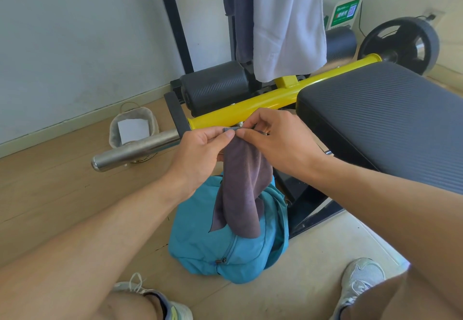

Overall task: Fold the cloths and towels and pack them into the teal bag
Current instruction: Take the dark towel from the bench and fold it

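Observation:
A dark grey-purple cloth [244,186] hangs doubled over from both my hands. My left hand [200,149] and my right hand [273,139] pinch its top edge together, fingertips almost touching. Its lower end drapes onto the teal bag [200,242], which lies on the floor between my feet, zip pull showing at the front. A white towel [288,21] hangs from the black rack behind, with a darker grey cloth [241,13] hanging beside it on the left.
A weight bench with a black ribbed pad [380,121] stands at right, its yellow bar [263,101] and steel tube [135,149] crossing just beyond my hands. A small lined basket [134,129] sits by the wall. A weight plate [400,43] stands far right.

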`<control>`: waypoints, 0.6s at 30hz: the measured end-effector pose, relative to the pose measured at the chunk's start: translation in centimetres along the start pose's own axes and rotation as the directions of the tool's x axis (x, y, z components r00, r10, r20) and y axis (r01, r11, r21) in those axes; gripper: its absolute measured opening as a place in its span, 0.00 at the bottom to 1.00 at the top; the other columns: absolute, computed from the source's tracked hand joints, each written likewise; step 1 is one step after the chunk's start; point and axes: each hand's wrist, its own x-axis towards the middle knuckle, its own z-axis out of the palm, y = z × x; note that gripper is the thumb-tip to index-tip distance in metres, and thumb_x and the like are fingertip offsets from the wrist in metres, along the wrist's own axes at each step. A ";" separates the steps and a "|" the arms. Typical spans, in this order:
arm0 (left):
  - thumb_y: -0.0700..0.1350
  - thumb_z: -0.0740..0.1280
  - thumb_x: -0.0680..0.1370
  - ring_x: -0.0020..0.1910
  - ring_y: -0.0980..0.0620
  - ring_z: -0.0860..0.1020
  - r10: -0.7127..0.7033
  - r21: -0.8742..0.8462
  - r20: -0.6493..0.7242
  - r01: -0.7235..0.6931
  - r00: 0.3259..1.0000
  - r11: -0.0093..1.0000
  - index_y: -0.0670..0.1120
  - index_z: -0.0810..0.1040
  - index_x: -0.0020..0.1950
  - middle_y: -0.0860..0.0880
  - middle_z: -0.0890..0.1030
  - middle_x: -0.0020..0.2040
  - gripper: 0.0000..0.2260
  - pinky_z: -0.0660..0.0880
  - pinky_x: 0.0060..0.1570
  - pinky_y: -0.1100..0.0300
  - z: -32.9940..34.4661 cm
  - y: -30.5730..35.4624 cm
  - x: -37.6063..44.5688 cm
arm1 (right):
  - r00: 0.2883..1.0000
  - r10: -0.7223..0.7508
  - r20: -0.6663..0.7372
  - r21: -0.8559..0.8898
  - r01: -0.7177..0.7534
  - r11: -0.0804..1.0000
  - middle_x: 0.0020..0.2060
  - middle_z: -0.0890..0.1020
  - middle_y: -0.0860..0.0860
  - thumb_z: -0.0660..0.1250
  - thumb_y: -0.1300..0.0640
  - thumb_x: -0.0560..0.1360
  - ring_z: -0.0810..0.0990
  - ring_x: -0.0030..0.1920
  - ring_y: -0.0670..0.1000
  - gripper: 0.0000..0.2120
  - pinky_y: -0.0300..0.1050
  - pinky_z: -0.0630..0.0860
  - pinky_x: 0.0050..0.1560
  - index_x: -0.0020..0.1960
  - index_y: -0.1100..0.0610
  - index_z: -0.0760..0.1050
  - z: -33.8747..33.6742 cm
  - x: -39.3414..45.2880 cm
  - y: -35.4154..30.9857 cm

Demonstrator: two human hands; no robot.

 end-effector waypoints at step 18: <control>0.54 0.59 0.80 0.41 0.51 0.77 0.154 0.316 0.118 -0.184 0.981 0.931 0.51 0.79 0.42 0.53 0.80 0.38 0.13 0.72 0.45 0.48 -1.5 1.4 -0.2 | 0.841 0.015 0.542 0.144 -0.111 0.983 0.45 0.88 0.49 0.73 0.46 0.75 0.87 0.46 0.46 0.13 0.42 0.82 0.53 0.55 0.52 0.81 -0.5 0.0 0.5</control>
